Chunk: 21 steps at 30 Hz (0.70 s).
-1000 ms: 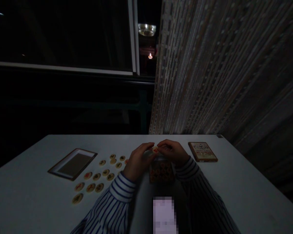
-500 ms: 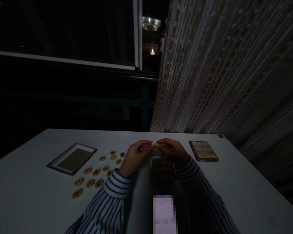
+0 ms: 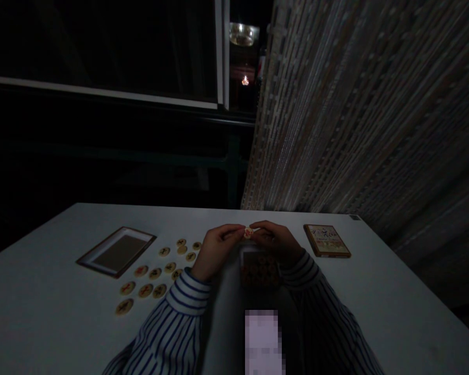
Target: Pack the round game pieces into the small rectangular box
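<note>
Mostly, what fills my view is the white desk [image 3: 394, 297], dim and wide, running away from me to a straight far edge. Beyond it on the right hangs a stringy, pale-and-brown curtain [image 3: 316, 114], and on the left stands a dark window [image 3: 101, 52] in a light frame. My striped sleeves [image 3: 183, 307] reach forward from the near side, and between them sits a pale blurred-out block [image 3: 262, 338] that I cannot make out. Well over to the left, a shallow tray [image 3: 119, 253] lies on the desk with its light inner walls and brownish bottom showing. A flat case [image 3: 327, 240] with writing on its cover lies to the right, past my right hand [image 3: 279, 244]. Nearer the middle, between my forearms, rests an open box [image 3: 250, 257] partly filled with round pieces, too dark to read or count; its upper left part shows bare. My left hand [image 3: 214, 250] faces my right one just past that box, both with fingers bent inward and drawn close together at the tips. Left of my left wrist, loose discs [image 3: 127, 288] lie scattered flat, three with red marks and most others with dark ones. Smallest of all is the single disc [image 3: 248, 233] I have pinched at its edges between the fingertips of both hands, its pale face and red mark turned toward me.
</note>
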### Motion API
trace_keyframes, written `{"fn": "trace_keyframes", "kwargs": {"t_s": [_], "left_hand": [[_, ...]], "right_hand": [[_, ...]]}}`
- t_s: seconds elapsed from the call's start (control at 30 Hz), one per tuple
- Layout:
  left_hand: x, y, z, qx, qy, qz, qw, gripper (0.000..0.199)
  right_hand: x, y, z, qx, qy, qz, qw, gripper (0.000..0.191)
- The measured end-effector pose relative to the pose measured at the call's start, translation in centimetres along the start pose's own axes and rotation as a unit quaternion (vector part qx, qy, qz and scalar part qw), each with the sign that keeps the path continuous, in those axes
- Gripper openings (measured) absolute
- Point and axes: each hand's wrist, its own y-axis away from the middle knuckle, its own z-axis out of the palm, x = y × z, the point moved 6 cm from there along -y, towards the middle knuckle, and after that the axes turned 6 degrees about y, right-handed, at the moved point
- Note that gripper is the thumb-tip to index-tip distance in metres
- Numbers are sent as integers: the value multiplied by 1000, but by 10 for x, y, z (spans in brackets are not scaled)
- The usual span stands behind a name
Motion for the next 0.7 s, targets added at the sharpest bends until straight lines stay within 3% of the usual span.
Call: {"fn": "trace_keyframes", "kwargs": {"t_s": [0.27, 0.53, 0.7], "left_hand": [[-5, 2, 3, -23, 38, -32, 999, 32], [-3, 0, 0, 1, 32, -18, 999, 30], [2, 1, 2, -13, 8, 12, 1000, 25]], "right_hand": [[-10, 2, 1, -15, 9, -14, 1000, 25], [-13, 2, -1, -5, 43, -28, 999, 20], [-15, 1, -2, 15, 62, -26, 998, 18]]}}
